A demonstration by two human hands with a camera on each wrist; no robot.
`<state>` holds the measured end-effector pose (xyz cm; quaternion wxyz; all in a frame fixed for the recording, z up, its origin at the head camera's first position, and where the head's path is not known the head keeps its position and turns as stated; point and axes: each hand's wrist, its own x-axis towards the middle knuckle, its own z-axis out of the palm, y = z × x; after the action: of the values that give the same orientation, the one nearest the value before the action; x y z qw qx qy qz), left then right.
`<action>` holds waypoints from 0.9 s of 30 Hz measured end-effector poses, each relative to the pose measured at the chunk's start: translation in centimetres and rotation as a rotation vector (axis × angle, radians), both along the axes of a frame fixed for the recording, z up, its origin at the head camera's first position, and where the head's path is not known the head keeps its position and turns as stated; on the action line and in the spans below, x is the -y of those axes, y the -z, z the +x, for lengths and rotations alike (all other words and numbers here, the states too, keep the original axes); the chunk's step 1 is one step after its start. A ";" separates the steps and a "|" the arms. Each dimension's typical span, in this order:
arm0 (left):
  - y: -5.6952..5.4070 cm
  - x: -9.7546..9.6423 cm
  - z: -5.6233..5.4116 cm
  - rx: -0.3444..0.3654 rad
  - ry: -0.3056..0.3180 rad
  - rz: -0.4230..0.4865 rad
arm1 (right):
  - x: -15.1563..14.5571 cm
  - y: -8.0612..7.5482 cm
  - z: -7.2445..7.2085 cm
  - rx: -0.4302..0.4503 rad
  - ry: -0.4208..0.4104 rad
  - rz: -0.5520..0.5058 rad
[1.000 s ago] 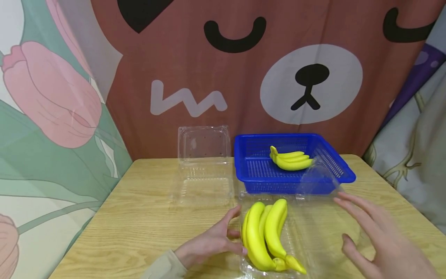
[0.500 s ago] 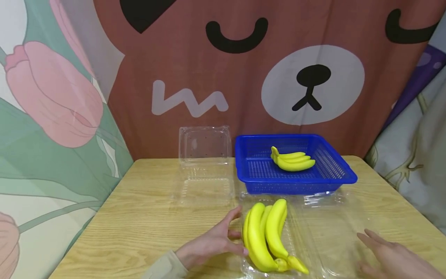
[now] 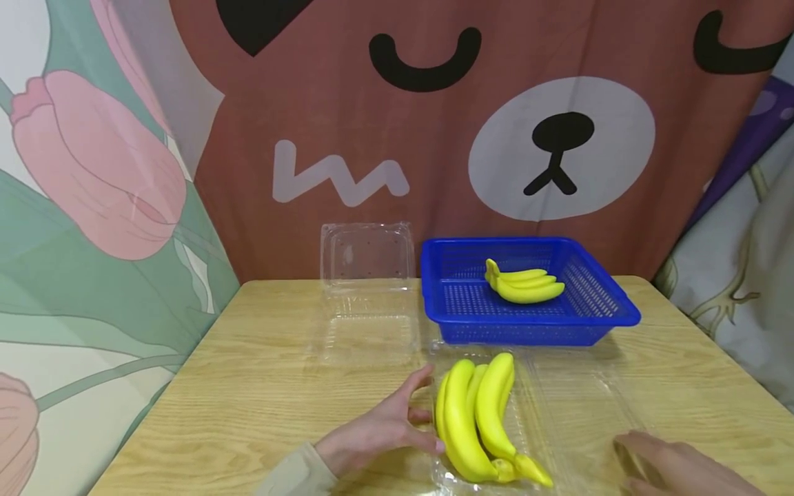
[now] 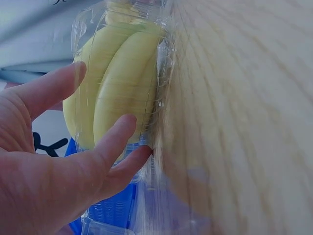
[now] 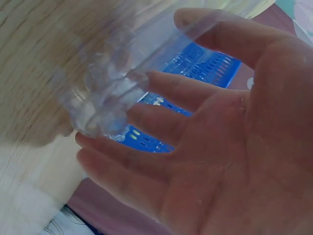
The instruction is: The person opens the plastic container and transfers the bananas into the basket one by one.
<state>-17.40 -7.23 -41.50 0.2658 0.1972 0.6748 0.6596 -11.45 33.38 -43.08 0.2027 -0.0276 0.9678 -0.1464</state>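
Observation:
A bunch of bright yellow bananas (image 3: pixel 462 420) lies in the base of a clear plastic clamshell box (image 3: pixel 521 403) at the front of the table. My left hand (image 3: pixel 387 427) rests against the box's left side, thumb and fingers spread; in the left wrist view its fingertips touch the plastic wall beside the bananas (image 4: pixel 117 93). The clear lid (image 3: pixel 583 406) is folded out to the right. At its right edge is my right hand (image 3: pixel 682 468), fingers fairly straight. The right wrist view shows the fingertips right at the clear plastic lid (image 5: pixel 102 110).
A blue basket (image 3: pixel 521 335) stands behind the box, with a smaller banana bunch (image 3: pixel 527 286) inside. Left of it, another clear clamshell box (image 3: pixel 369 337) sits with its lid up. A printed curtain (image 3: pixel 434 151) hangs behind the wooden table (image 3: pixel 248 386).
The lid, raised one second ago, has dropped open to the right. My right hand has come down and now reaches the lid's right edge. My left hand has stayed in place.

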 end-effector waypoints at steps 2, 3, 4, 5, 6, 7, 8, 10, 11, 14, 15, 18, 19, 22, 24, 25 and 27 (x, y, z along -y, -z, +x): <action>-0.1 0.0 -0.1 0.002 -0.001 -0.013 | 0.1 -0.2 -0.3 0.004 -0.011 -0.008; -0.1 0.0 -0.1 0.003 -0.003 -0.021 | 0.1 -0.3 -0.4 -0.002 -0.023 -0.007; -0.2 0.0 -0.2 0.005 -0.004 -0.025 | 0.1 -0.4 -0.5 -0.006 -0.029 -0.005; -0.2 0.0 -0.2 0.004 -0.006 -0.029 | 0.2 -0.5 -0.7 -0.005 -0.026 -0.004; -0.2 0.0 -0.3 0.007 -0.010 -0.032 | 0.2 -0.6 -0.9 -0.003 -0.020 -0.006; -0.2 0.0 -0.4 0.010 -0.015 -0.033 | 0.2 -0.7 -1.1 -0.007 -0.019 -0.007; -0.3 0.0 -0.5 0.013 -0.019 -0.031 | 0.2 -0.7 -1.2 -0.011 -0.020 -0.008; -0.3 0.0 -0.7 0.017 -0.027 -0.025 | 0.2 -0.7 -1.6 -0.009 -0.017 -0.007; -0.3 0.0 -0.8 0.018 -0.033 -0.026 | 0.2 -0.7 -1.9 -0.007 -0.014 -0.009; -0.3 0.0 -0.9 0.026 -0.045 -0.031 | 0.2 -0.7 -2.3 -0.021 -0.036 -0.002; -0.3 0.0 -1.0 0.029 -0.048 -0.032 | 0.2 -0.8 -2.4 -0.019 -0.034 0.002; -0.4 0.0 -1.0 0.036 -0.056 -0.041 | 0.3 -0.8 -2.6 -0.016 -0.031 0.009; -0.4 0.0 -1.1 0.039 -0.059 -0.040 | 0.4 -0.9 -2.6 -0.011 -0.025 0.010; -0.4 0.1 -1.2 0.042 -0.062 -0.032 | 0.6 -1.0 -2.7 -0.009 -0.017 0.013; -0.4 0.1 -1.3 0.042 -0.060 -0.022 | 0.7 -1.0 -2.8 -0.006 -0.012 0.016; -0.4 0.1 -1.3 0.043 -0.059 -0.019 | 0.7 -1.0 -2.8 -0.006 -0.012 0.017; -0.4 0.1 -1.3 0.045 -0.057 -0.014 | 0.8 -1.0 -2.8 -0.008 -0.013 0.019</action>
<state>-18.71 -7.35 -41.14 0.2631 0.1610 0.6788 0.6664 -14.30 32.62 -42.04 0.2002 -0.0324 0.9697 -0.1359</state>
